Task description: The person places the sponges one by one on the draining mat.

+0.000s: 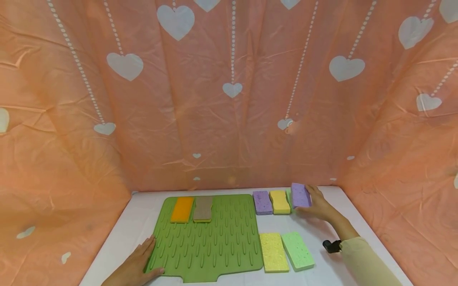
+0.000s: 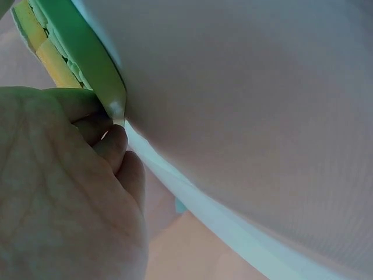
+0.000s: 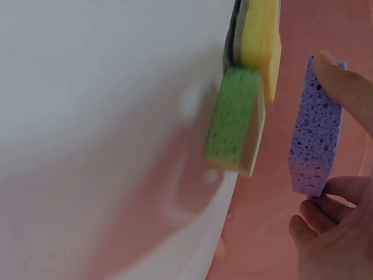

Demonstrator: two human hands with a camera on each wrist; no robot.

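Right hand (image 1: 315, 204): thumb on one side and fingers on the other, parted by the width of one purple sponge (image 1: 299, 194), pinched and held up at the far right of the desk (image 1: 243, 274). Black device (image 1: 331, 246) at the wrist, beside a pale sleeve (image 1: 365, 258). Next to the held piece, apart from it and partly hidden by it in the head view: one green sponge (image 3: 233, 119) on the desk. Continuing left along the far edge: one yellow sponge (image 1: 280, 201), waisted, then a second purple sponge (image 1: 262, 202), near the corner of the mat. Front pair: one yellow rectangular sponge (image 1: 273, 253), just beside the mat's right edge, and one light green sponge (image 1: 297, 251), set aslant. One green ribbed mat (image 1: 229, 234), with a tab at its near side; on its far left part, one orange sponge (image 1: 182, 209) and one grey-brown-topped sponge (image 1: 203, 208), side by side. Left hand (image 1: 134, 260): laid at the mat's left edge, fingers together, thumb spread over the near corner, grasping nothing. Surround: peach curtain (image 1: 200, 119) printed with pale hearts.
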